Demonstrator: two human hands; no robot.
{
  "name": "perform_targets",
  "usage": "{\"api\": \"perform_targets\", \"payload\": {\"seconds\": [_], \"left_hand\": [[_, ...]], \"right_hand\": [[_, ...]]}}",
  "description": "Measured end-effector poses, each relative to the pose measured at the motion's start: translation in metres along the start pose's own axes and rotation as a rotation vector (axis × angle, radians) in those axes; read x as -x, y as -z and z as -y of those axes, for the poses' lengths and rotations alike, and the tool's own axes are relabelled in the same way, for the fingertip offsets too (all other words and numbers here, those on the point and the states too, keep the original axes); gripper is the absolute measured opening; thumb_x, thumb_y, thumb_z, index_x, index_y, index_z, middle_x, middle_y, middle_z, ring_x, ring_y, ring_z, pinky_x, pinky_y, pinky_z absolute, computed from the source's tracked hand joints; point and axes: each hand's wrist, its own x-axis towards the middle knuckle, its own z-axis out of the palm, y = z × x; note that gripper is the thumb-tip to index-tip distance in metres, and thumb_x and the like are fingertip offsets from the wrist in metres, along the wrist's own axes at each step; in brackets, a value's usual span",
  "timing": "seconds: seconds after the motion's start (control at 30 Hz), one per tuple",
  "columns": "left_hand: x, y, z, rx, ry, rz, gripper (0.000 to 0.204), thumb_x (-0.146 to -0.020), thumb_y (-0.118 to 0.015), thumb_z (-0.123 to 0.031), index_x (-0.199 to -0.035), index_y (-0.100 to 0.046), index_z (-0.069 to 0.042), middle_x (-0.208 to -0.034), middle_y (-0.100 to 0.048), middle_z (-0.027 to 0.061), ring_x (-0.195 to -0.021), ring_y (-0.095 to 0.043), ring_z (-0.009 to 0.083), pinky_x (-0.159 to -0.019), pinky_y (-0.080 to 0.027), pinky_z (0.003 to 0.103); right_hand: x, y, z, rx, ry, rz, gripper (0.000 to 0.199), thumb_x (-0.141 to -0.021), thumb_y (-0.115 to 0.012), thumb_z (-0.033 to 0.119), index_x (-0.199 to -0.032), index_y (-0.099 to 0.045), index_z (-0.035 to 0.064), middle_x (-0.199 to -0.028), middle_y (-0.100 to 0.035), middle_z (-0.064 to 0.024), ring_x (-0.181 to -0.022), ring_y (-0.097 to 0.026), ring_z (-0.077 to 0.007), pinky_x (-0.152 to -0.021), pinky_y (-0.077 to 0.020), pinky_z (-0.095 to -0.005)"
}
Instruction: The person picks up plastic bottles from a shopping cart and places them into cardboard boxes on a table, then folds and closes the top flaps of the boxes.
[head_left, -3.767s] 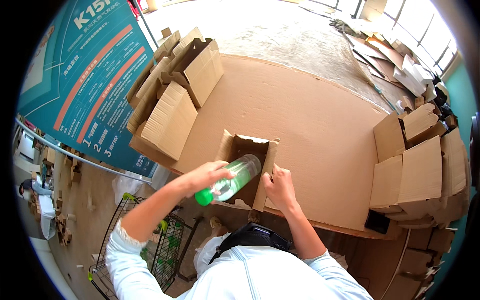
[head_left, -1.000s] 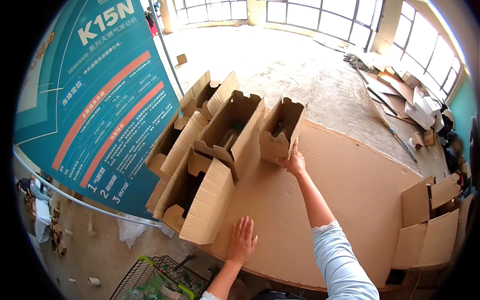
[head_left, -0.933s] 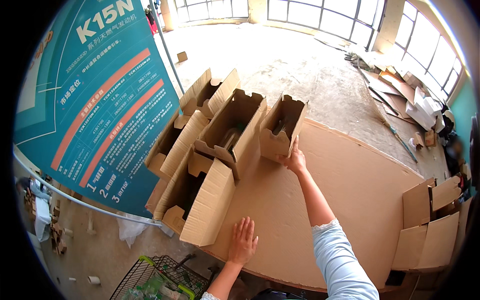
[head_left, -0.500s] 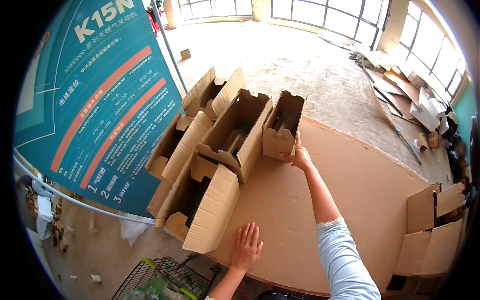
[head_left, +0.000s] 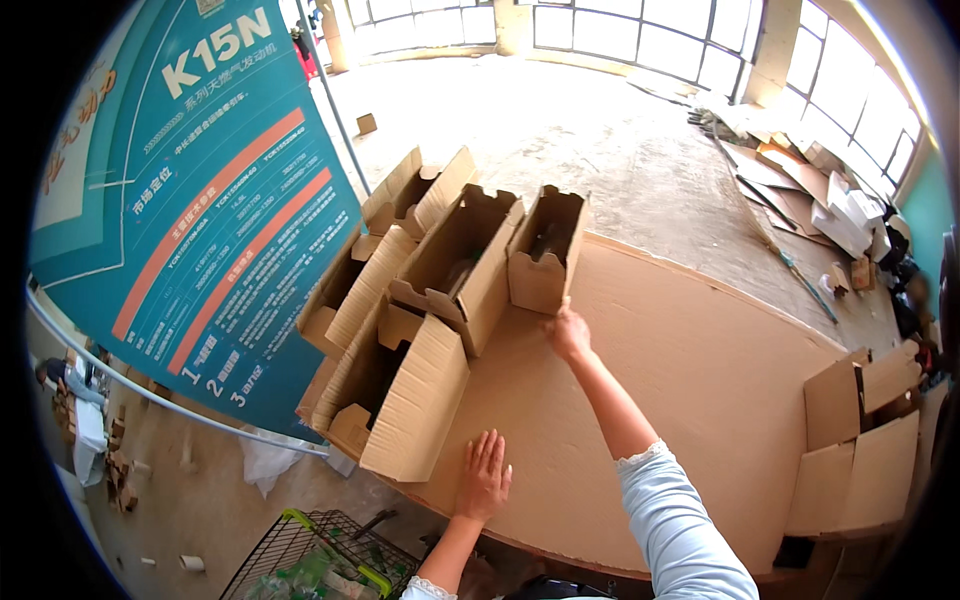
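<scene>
Flat on the brown cardboard sheet (head_left: 660, 400) rests my left hand (head_left: 484, 478), fingers extended and holding nothing. My right hand (head_left: 568, 332) is at the near lower corner of a narrow open carton (head_left: 535, 281), with its index finger up at the edge and its thumb apart. Whether that finger touches the carton I cannot tell. Left of this carton stands a longer open one (head_left: 488, 315) with something clear and shiny inside. Closer to me, another open carton (head_left: 418, 405) has a dark interior and a raised flap.
Two more open cartons (head_left: 372, 290) line the left side, beside a teal printed banner (head_left: 230, 230). A wire cart (head_left: 310, 550) with green bottles stands below. An open box (head_left: 855, 470) is at the right edge. Cardboard scraps (head_left: 790, 190) lie far right.
My right hand has slid down and back from the narrow carton's side, and its fingers have loosened. The view has shifted slightly. My left hand still lies flat.
</scene>
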Motion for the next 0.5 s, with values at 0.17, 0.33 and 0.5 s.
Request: {"api": "perform_targets", "payload": {"seconds": [0.17, 0.33, 0.5], "left_hand": [[-0.007, -0.009, 0.0, -0.008, -0.046, -0.03, 0.057, -0.09, -0.052, -0.018, -0.141, -0.036, 0.001, -0.147, -0.035, 0.0204, -0.14, -0.029, 0.0348, -0.116, -0.017, 0.051], [-0.006, -0.009, 0.002, -0.101, -0.04, -0.015, 0.052, -0.09, -0.05, -0.015, -0.139, -0.041, 0.001, -0.148, -0.036, 0.0176, -0.141, -0.028, 0.0311, -0.118, -0.014, 0.047], [0.0, -0.021, 0.013, -0.122, -0.116, -0.04, 0.051, -0.092, -0.046, -0.017, -0.14, -0.039, 0.002, -0.148, -0.037, 0.0186, -0.141, -0.029, 0.0311, -0.118, -0.014, 0.046]], "right_hand": [[0.112, -0.008, -0.054, -0.021, 0.449, 0.136, 0.072, -0.086, -0.064, 0.028, -0.144, -0.032, -0.0005, -0.136, -0.048, -0.024, -0.125, -0.048, -0.0357, -0.106, -0.039, -0.0403], [0.254, 0.059, -0.111, -0.111, 0.272, 0.258, 0.06, -0.087, -0.064, 0.029, -0.136, -0.044, 0.0004, -0.131, -0.054, -0.0202, -0.12, -0.052, -0.0352, -0.104, -0.0413, -0.0401], [0.372, 0.16, -0.214, -0.31, -0.13, -0.291, 0.046, -0.089, -0.063, 0.028, -0.125, -0.056, 0.0007, -0.112, -0.065, -0.0209, -0.102, -0.064, -0.0337, -0.092, -0.0498, -0.0391]]}}
